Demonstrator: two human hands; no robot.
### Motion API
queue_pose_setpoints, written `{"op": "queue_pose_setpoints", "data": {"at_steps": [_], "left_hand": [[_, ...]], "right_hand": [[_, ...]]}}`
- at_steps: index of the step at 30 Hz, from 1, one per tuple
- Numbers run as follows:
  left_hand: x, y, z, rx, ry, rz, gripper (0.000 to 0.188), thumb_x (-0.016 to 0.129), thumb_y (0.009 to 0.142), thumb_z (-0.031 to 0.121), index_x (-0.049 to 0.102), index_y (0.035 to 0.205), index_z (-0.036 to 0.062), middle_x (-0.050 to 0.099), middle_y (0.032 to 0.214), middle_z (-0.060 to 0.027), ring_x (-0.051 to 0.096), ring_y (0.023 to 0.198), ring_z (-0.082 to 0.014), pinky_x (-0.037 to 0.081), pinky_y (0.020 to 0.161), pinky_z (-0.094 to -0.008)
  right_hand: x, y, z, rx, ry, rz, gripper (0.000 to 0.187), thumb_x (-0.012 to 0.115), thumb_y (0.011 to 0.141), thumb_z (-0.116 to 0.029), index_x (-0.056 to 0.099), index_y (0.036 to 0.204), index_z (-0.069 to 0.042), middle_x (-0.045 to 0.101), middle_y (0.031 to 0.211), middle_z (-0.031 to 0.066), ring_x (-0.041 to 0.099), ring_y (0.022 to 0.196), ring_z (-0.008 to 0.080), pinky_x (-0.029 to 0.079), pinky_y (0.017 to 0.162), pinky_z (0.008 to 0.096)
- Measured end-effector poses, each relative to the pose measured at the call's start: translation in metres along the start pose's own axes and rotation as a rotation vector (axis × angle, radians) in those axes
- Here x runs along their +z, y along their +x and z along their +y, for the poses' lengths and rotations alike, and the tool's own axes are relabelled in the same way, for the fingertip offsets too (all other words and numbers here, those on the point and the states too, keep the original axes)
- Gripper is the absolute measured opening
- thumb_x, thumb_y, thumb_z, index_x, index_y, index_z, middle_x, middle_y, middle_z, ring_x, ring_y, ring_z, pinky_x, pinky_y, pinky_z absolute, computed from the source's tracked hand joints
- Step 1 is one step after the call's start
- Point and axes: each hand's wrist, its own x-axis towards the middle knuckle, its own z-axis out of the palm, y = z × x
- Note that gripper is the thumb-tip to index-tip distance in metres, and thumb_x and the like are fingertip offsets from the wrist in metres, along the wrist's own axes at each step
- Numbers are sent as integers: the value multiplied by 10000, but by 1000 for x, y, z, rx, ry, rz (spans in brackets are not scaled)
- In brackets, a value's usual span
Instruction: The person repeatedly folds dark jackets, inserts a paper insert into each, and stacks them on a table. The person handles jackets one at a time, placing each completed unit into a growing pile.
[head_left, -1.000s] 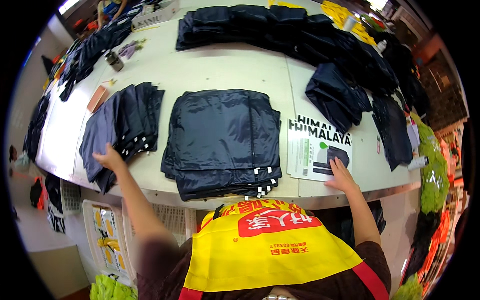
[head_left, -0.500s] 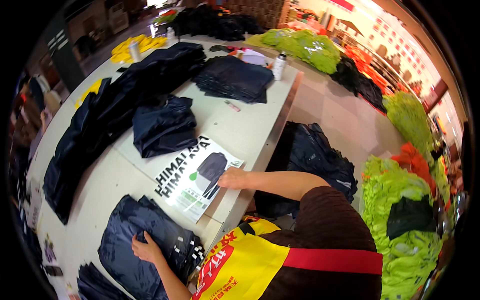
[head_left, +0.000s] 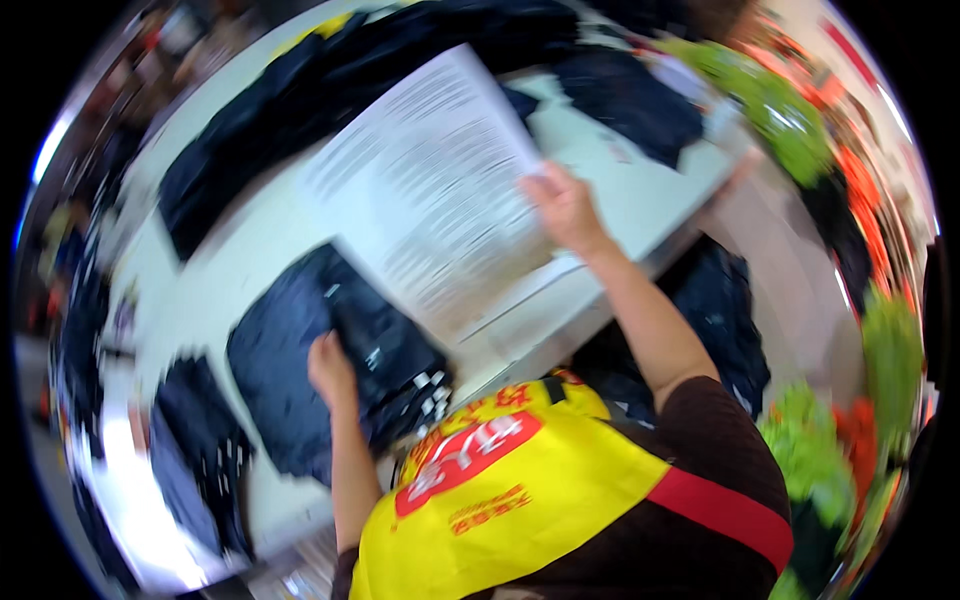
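Note:
My right hand (head_left: 562,208) grips the right edge of a large flat white packaging bag (head_left: 430,180), which is printed with dark lines of text. The bag is raised and tilted above the table, covering part of what lies behind it. My left hand (head_left: 332,370) rests on a stack of folded navy garments (head_left: 290,345), its fingers curled in on the top piece, slightly blurred. Small white tags (head_left: 432,393) show at the stack's right edge.
More folded dark garments (head_left: 200,445) lie left of the stack. A long dark pile (head_left: 290,130) runs along the table's far side, with another folded pile (head_left: 625,95) at far right. Dark garments (head_left: 715,310) sit below the table's right edge (head_left: 660,262). Lime-green piles (head_left: 765,100) stand beyond.
My right hand has lifted the white bag off the table and moved up and right. My left hand's spread fingers have drawn in on the garment. The view has swung.

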Motion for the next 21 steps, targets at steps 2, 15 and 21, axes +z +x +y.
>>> {"op": "queue_pose_setpoints", "data": {"at_steps": [2,15,21], "left_hand": [[-7,-10,7,-38,-120,-9,226,576,872,221,638,929,12,635,875,-181,615,808,-294,465,738,-339],[-22,-22,24,81,-201,60,167,621,814,174,650,878,23,617,801,-135,598,732,-299,465,669,-343],[-18,-35,43,232,-104,-23,139,626,813,137,650,867,11,610,798,-135,597,738,-295,468,660,-323]], "right_hand": [[20,1,3,131,120,-69,210,571,868,-190,591,967,-6,623,773,114,579,693,159,470,650,292],[106,17,39,300,-218,-1163,249,596,817,-176,598,972,19,634,813,77,582,709,129,461,639,253],[190,15,42,98,-103,-1333,261,623,793,-236,620,915,-5,634,799,78,573,693,152,460,642,292]]}}
